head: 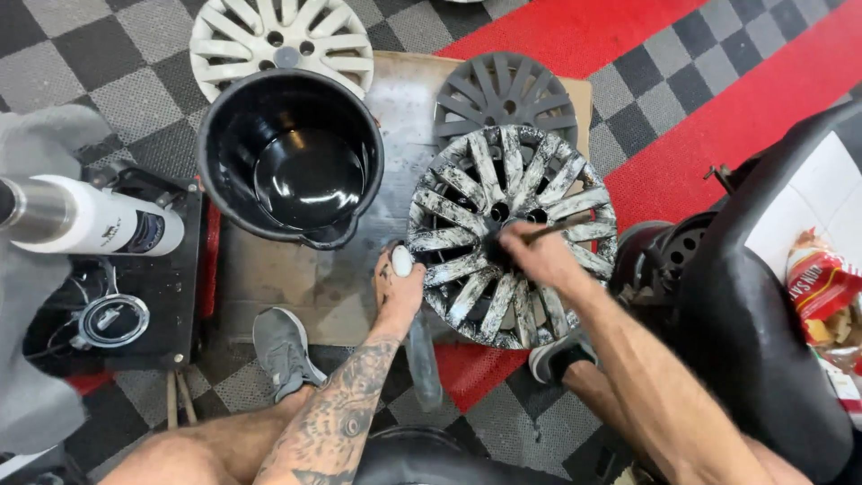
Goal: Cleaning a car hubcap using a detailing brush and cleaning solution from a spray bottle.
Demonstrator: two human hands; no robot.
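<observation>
A grey multi-spoke hubcap, streaked with white foam, lies on a sheet of cardboard in front of me. My left hand grips its left rim, a white cap or nail showing at the thumb. Over the centre of the hubcap, my right hand holds a thin dark brush, its handle pointing right. A clear bottle lies under my left forearm.
A black bucket with dark liquid stands left of the hubcap. A dark hubcap and a white hubcap lie behind. A white bottle and a black case are at left, black seats and a red snack bag at right.
</observation>
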